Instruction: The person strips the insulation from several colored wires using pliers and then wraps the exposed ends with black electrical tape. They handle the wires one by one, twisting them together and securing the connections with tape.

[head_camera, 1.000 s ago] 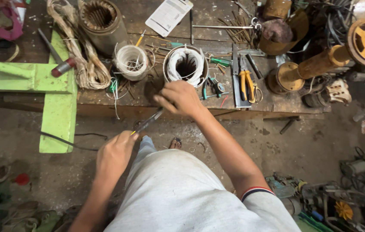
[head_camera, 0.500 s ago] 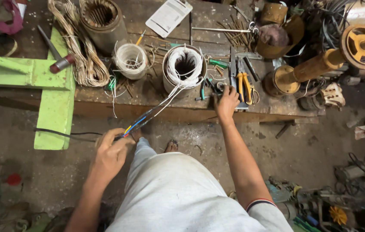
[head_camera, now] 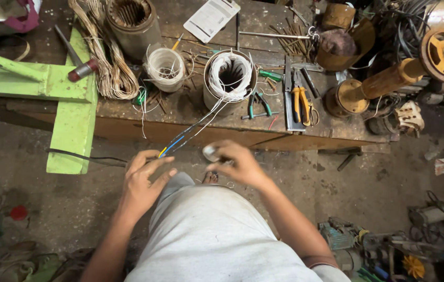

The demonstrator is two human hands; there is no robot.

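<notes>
Coloured wires [head_camera: 177,143] from a wound stator [head_camera: 230,78] are pinched taut by the left hand [head_camera: 141,183]; a small roll, possibly tape [head_camera: 210,153], is gripped in the right hand [head_camera: 237,164].

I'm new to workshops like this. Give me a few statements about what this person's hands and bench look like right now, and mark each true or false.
1. The left hand pinches a bundle of coloured wires. True.
2. Those wires run up to the motor winding wrapped in white cord on the workbench. True.
3. The right hand is empty. False: it holds a small roll of tape.
4. The orange-handled pliers are in the right hand. False: they lie on the bench.
5. A green wooden frame is at the left. True.
</notes>
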